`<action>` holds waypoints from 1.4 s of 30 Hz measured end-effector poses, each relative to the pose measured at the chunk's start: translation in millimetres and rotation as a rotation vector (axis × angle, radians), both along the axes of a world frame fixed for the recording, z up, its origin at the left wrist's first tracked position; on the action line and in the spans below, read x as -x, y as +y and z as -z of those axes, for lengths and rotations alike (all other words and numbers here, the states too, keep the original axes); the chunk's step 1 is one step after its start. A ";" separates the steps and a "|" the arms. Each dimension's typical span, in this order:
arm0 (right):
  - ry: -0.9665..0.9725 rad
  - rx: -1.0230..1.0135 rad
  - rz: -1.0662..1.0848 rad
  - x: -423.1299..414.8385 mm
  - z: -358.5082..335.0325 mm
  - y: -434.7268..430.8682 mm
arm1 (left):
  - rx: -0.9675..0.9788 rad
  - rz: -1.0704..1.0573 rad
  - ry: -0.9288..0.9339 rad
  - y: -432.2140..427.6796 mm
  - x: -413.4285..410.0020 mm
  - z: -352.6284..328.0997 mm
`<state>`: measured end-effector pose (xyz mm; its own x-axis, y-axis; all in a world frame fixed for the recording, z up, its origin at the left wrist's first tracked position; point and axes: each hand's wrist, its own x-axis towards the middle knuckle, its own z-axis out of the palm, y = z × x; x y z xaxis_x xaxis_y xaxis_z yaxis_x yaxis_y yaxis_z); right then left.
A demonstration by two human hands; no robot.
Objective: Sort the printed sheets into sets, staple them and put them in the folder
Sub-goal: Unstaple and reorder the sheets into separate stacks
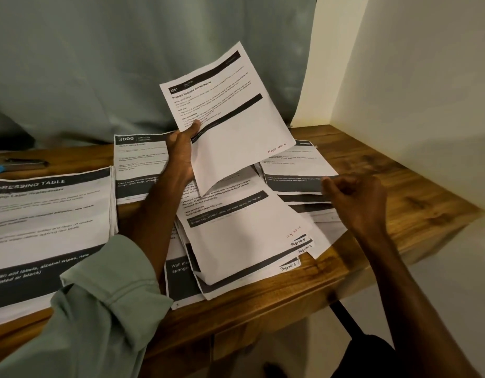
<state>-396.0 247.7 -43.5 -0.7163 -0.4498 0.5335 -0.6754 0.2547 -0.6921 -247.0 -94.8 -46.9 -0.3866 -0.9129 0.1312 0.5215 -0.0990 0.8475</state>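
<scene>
Plainly you're at the sorting step. On the wooden table [399, 186] lie the thick "Dressing Table" stack [45, 227], the "3800 Kitchen" pile [140, 159] and a loose fan of numbered pages [249, 241]. Your left hand [181, 156] pinches the "Prepare bedtime environment" sheet [230, 118], marked page 5, raised above them. Your right hand [355, 203] hovers curled by the right-hand pile [295, 170]; I cannot tell whether it nips a sheet. Next, that sheet needs laying on its matching set.

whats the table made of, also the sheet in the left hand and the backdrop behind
The table looks like wood, brown with visible grain and knots, slightly glossy; possibly veneer. The sheet is thin matte white paper printed in black, bending where unsupported. The backdrop seems cloth, pale grey-green, hanging in soft folds.
</scene>
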 end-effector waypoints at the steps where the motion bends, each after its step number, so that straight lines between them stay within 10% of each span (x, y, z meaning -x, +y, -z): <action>1: 0.052 -0.042 0.062 13.3 2.3 -3.9 | 0.004 -0.008 -0.010 -0.3 0.2 0.9; 12: -0.149 -0.581 0.181 123.7 13.1 -67.8 | 0.004 -0.025 -0.066 0.7 4.1 10.7; 42: -0.027 -0.070 0.293 117.0 35.2 -55.7 | -0.007 0.019 -0.110 3.7 -0.6 13.8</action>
<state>-513.0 192.1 -78.7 -0.8346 -0.2568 0.4874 -0.5476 0.4836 -0.6829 -246.4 -91.1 -60.7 -0.4157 -0.9059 0.0806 0.4232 -0.1142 0.8988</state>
